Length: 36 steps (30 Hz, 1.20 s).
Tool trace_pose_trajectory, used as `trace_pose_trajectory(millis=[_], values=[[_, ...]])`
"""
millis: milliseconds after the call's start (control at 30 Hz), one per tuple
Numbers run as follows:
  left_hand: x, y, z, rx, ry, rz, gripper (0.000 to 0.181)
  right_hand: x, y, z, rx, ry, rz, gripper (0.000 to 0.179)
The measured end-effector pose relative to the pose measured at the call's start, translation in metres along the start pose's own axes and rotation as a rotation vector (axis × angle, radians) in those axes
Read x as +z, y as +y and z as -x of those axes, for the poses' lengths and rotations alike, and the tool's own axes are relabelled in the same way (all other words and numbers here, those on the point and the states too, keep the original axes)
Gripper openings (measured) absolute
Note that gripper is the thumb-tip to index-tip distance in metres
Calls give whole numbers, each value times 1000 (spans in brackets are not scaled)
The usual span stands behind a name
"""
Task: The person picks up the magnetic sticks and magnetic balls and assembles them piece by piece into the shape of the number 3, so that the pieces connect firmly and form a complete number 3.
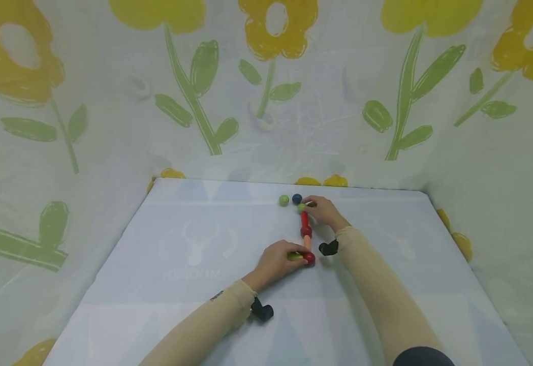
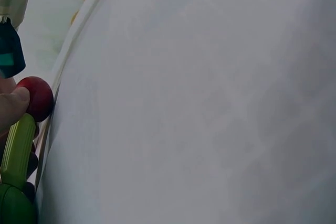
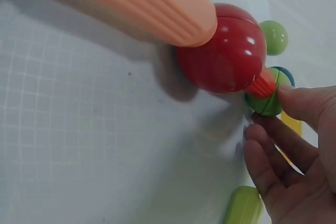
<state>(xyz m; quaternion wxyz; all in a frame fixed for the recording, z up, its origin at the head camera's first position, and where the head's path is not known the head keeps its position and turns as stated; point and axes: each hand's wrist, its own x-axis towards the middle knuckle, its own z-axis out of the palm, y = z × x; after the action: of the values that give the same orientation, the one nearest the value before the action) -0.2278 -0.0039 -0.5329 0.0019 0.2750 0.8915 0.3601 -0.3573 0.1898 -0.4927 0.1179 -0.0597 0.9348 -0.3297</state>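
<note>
A joined line of toy balls and rods lies on the table. My left hand [image 1: 279, 260] pinches the red ball [image 1: 309, 258] at its near end, with the thumb [image 2: 16, 100] against the ball. A light green rod [image 2: 18, 150] runs from that ball to a green ball [image 2: 16, 205], partly under my hand. From the near red ball a pale orange rod [image 3: 142, 3] leads to a second red ball [image 3: 226, 51], then a red rod [image 1: 304, 219]. At the far end, my right hand [image 1: 323, 211] pinches a green ball [image 3: 266, 100] fitted on the red rod.
Beyond the line, a loose green ball [image 1: 284, 200] and a dark blue ball [image 1: 297, 199] lie near the table's back edge. A light green rod [image 3: 244, 205] lies by my right hand. Patterned curtain [image 1: 316, 127] surrounds the white table [image 1: 133, 284].
</note>
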Motion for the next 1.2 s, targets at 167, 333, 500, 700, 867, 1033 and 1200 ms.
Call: trace_pose_trajectory(millis=[167,333,500,700,867,1033,1200], values=[[0,0,0,-7,-7,3,27,1,2,1,1,0,-10,36],[-1,1,1,-8,-7,6,27,0,1,3,1,11,-15,36],[0,0,0,-4,-1,2,28,-1,-1,6,1,19,-18,36],[0,-1,0,-6,-4,11,28,1,0,6,10,19,-16,37],[1,-1,1,-6,-4,16,28,1,3,4,19,14,-22,38],[1,0,1,-5,-5,19,28,0,5,5,-7,13,-21,38],[0,0,1,-15,-9,15,28,-2,5,6,-28,16,-17,37]])
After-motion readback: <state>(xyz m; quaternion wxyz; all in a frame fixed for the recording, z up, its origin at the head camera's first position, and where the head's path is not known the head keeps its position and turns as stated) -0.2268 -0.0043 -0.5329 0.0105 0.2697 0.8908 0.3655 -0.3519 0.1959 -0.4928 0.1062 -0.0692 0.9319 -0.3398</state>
